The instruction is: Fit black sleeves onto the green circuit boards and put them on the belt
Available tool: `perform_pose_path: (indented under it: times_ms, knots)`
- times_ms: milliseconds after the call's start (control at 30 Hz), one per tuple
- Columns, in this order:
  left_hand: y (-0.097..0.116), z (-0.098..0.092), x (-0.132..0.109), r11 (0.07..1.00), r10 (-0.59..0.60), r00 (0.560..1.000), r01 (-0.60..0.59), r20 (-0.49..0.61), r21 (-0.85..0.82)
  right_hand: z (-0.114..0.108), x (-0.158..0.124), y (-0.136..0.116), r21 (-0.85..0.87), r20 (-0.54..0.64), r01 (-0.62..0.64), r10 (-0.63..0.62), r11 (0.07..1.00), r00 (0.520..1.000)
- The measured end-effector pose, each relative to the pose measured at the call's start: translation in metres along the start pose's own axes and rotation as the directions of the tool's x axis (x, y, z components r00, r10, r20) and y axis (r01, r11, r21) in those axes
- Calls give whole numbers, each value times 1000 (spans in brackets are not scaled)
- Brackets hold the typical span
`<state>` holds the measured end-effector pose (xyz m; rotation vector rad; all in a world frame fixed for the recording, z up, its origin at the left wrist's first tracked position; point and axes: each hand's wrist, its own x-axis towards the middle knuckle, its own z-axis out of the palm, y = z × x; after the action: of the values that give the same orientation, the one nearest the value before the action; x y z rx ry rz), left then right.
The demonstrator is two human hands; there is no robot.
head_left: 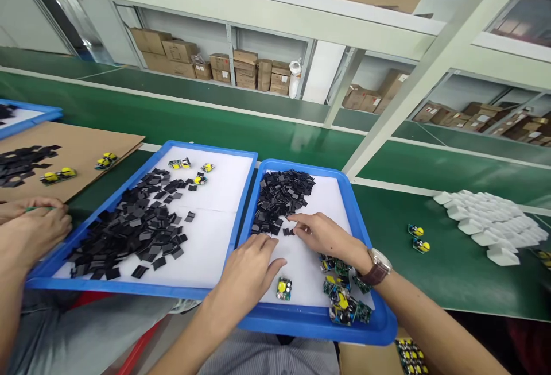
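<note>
In the head view, my right hand (316,232) reaches over the right blue tray (361,220), index finger and thumb apart beside a few small black squares (288,231). These lie just below a heap of black square pieces (282,194). My left hand (252,263) rests over the tray's left side, palm down, thumb spread from the fingers; I see nothing in it. Near its thumb lies a small circuit board (284,287) with a yellow part. More circuit boards (342,300) with yellow parts are piled under my right wrist.
A second blue tray (245,185) at left holds black pieces (138,225) and several boards. A co-worker's hands (37,225) are at far left near a cardboard sheet (86,134). White plastic housings (491,220) and two boards (417,238) lie right. A slanted post (400,99) rises behind.
</note>
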<state>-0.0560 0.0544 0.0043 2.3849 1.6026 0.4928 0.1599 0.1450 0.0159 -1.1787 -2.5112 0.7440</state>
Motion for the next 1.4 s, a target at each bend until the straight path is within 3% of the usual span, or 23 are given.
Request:
perform_pose_path:
  times_ms: [133, 200, 267, 367, 467, 600, 733, 900, 1000, 1067, 1100, 1167, 1267, 1333, 1400]
  knots:
    - [3, 3, -4, 965, -38, 984, -8, -172, -264, 4, -14, -23, 222, -107, 24, 0, 975, 994]
    - [6, 1, -6, 905, -65, 980, -21, -186, -425, 7, -25, -34, 313, -179, 52, 5, 948, 984]
    - [9, -3, -8, 832, -89, 985, -6, -145, -555, 10, -37, -41, 346, -238, 99, -14, 933, 971]
    - [10, -7, -10, 675, -105, 994, 74, 3, -734, 15, -50, -44, 371, -304, 214, -100, 903, 947]
    - [10, -9, -12, 553, -69, 990, 140, 122, -822, 19, -60, -44, 388, -345, 282, -145, 878, 927]
    - [15, -12, -15, 691, 0, 1000, 22, 31, -722, 20, -72, -47, 446, -346, 234, -75, 864, 935]
    - [13, -16, -22, 781, 34, 999, -31, -7, -624, 19, -93, -48, 473, -430, 185, 42, 862, 902]
    - [8, -5, -31, 900, 112, 977, -21, 183, -436, 29, -123, -47, 520, -498, 142, 164, 843, 852]
    - [12, 7, -30, 891, 101, 971, 9, 219, -455, 39, -132, -48, 539, -553, 167, 197, 826, 810]
    - [15, 12, -29, 794, 19, 982, 99, 187, -600, 45, -132, -50, 552, -602, 179, 240, 815, 762]
    - [17, 13, -29, 688, -32, 981, 161, 193, -708, 47, -131, -52, 567, -621, 184, 270, 803, 735]
    - [19, 14, -30, 371, -100, 957, 289, 271, -883, 52, -128, -56, 604, -636, 181, 334, 776, 695]
    - [22, 13, -34, -74, -111, 917, 377, 383, -923, 57, -121, -60, 658, -612, 173, 388, 733, 689]
    - [24, 12, -35, -225, -115, 910, 367, 398, -903, 61, -116, -61, 697, -578, 179, 397, 694, 713]
    - [25, 10, -34, -284, -104, 910, 360, 401, -889, 63, -113, -61, 721, -557, 187, 397, 668, 729]
